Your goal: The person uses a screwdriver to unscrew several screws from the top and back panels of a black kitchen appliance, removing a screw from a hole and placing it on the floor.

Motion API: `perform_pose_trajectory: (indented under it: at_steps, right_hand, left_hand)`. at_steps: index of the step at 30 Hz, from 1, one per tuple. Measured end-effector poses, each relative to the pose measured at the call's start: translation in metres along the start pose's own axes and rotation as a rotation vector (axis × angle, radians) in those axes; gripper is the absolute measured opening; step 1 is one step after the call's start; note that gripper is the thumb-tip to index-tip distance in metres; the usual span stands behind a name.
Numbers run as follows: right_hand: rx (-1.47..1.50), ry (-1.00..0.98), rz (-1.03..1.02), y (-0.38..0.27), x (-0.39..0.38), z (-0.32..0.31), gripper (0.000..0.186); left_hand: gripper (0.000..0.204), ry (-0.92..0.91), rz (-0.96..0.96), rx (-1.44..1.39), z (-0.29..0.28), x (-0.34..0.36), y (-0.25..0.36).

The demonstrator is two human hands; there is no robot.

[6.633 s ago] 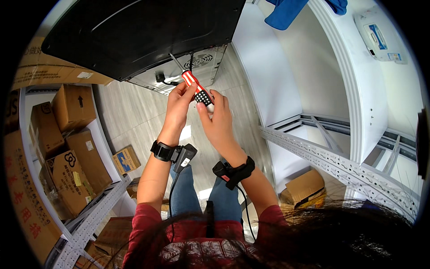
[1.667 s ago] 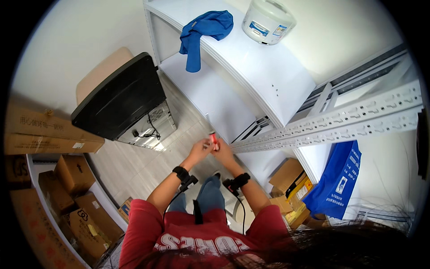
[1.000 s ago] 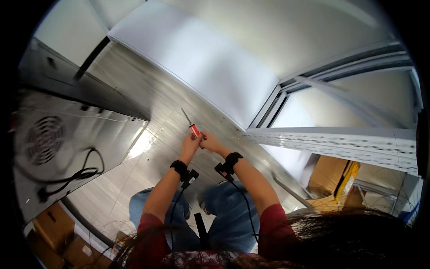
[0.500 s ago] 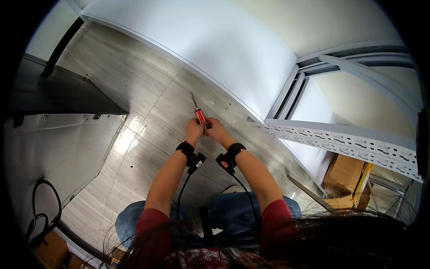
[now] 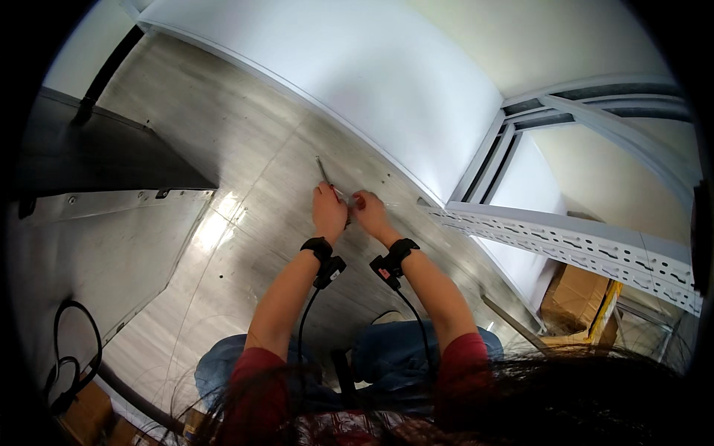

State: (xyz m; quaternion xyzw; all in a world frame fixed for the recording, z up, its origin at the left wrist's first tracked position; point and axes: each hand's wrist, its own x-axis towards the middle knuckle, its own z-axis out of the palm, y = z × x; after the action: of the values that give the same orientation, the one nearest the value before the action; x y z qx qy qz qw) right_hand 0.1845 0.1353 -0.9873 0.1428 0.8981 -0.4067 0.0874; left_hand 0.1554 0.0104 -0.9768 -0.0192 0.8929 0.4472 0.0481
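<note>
Most of the slim metal-shafted screwdriver [image 5: 328,178] is hidden: only its thin grey shaft shows, poking up and to the left out of the left hand [image 5: 329,212], while the handle is swallowed by the palm, apart from what seems to be a small spot of red showing beside the right hand [image 5: 370,215]. The left hand's fingers are curled tight around that hidden handle. The right hand sits just to the right of the screwdriver, touching the left hand, with its fingers bent and nearly closed near the red spot; whether they actually pinch the tool cannot be made out at this size. Below the screwdriver, both wrists wear black strapped wrist devices [image 5: 320,249] with thin black cables trailing down toward the lap. Behind the screwdriver lies the pale grey wood-grain floor [image 5: 245,149], and to the right of it runs a white perforated metal shelf beam [image 5: 573,241]. Far to the left of the screwdriver stands a large grey metal panel [image 5: 97,260], cut off by the dark rim, with a black looped cable [image 5: 71,357] at its lower edge.
</note>
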Motion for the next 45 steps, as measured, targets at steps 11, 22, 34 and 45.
perform_pose_trajectory:
  at_steps: [11,22,34,45]
  right_hand:
    - [-0.407,0.224,0.074,0.039,0.034,-0.040,0.045]
    - [-0.350,0.092,0.060,0.021,0.035,-0.034,0.021]
    - [-0.097,0.137,-0.065,0.014,0.021,-0.021,0.013]
    - [0.209,-0.054,0.012,-0.024,0.019,-0.004,0.015]
  left_hand:
    - [0.024,-0.202,-0.076,-0.237,0.049,0.004,0.000]
    - [0.031,-0.239,-0.098,-0.308,0.063,0.007,-0.028]
    - [0.025,-0.215,-0.138,-0.395,0.067,0.004,-0.033]
    - [0.025,-0.249,-0.124,-0.421,0.017,0.003,-0.016]
